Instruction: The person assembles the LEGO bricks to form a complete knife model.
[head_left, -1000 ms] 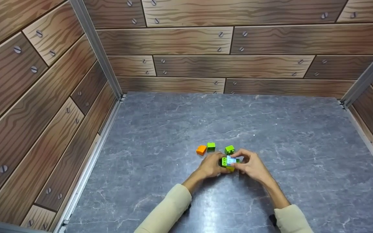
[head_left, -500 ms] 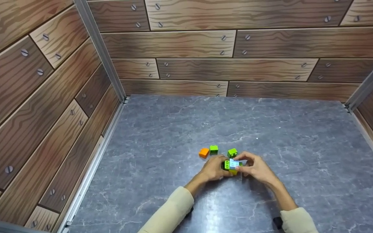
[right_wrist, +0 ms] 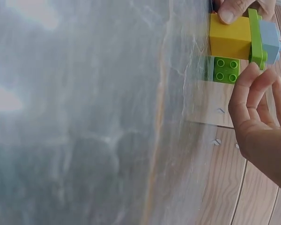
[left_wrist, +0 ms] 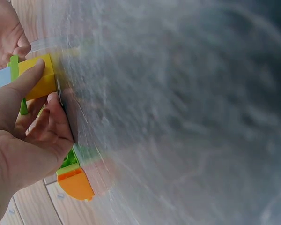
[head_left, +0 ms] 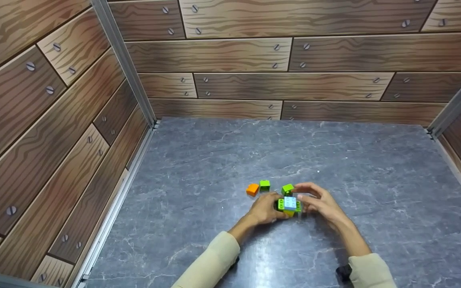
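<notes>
A small stack of toy building bricks stands on the grey table: a yellow block at the bottom, a thin green plate across it, and a light blue brick on top. From its left side my left hand holds the yellow block, the thumb pressing its near face in the left wrist view. My right hand is just right of the stack with fingers loosely bent and nothing between them. Its fingertips are near the plate's edge in the right wrist view; whether they touch it I cannot tell.
Just behind the stack lies a loose green brick, its studs facing sideways. Further left are another green brick and an orange rounded brick, close together. Wood-patterned walls enclose the table at the back and sides.
My right hand has let go of the light blue brick and drawn back slightly to the right. The brick stays on the green plate. My left hand keeps its hold on the stack.
</notes>
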Action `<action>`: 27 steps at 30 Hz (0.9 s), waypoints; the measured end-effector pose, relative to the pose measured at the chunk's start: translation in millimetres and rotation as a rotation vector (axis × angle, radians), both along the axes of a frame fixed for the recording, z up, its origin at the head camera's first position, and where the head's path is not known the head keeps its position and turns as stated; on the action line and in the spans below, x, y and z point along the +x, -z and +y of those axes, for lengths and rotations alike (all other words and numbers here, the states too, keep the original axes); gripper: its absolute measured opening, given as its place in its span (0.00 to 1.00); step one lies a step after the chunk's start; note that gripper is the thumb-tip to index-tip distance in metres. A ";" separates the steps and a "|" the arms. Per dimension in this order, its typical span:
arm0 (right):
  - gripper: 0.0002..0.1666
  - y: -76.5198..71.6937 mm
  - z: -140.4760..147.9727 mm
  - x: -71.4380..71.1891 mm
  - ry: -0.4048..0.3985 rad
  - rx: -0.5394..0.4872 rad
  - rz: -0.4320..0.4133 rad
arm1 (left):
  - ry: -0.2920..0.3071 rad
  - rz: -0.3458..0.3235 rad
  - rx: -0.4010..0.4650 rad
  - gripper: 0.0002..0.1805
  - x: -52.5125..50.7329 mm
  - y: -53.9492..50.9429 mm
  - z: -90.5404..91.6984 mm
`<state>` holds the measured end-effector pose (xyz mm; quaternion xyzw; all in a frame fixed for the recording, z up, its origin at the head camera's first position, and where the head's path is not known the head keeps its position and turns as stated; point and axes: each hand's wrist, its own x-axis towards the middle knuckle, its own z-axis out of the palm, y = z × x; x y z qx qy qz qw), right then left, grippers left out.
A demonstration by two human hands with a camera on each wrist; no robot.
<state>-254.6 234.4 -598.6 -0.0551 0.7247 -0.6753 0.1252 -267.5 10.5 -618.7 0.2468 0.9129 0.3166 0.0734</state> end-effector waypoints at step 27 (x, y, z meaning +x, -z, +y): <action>0.31 11.7 -6.1 -23.9 0.052 0.016 -0.065 | -0.010 -0.035 -0.009 0.30 -0.2 -2.5 -0.1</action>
